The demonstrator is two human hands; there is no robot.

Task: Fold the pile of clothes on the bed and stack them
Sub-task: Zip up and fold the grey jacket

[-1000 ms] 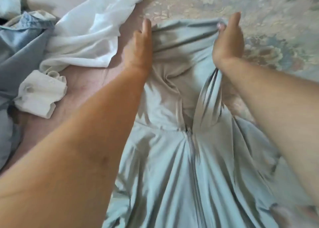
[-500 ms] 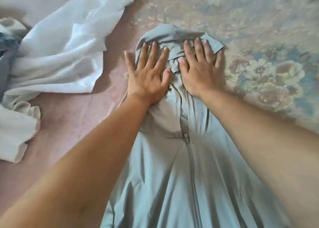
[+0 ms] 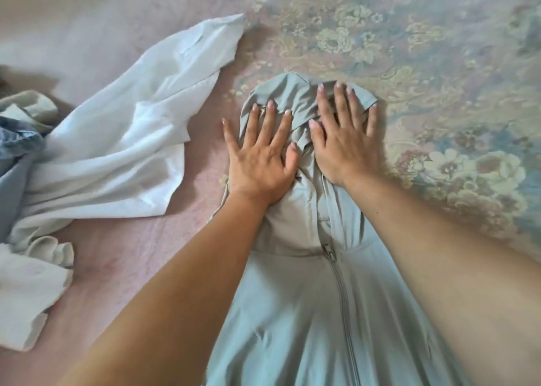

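Pressing down with 2 flat, spread palms, the left hand (image 3: 257, 163) and right hand (image 3: 345, 142) smooth the hood end of a pale green zip jacket (image 3: 307, 312) that lies lengthwise on the bed (image 3: 439, 49), running back under both wrists. Neither hand holds anything. Left of the left hand, a white shirt (image 3: 123, 140) and other garments (image 3: 17, 140) lie unfolded; no stack shows yet, so folding seems barely begun.
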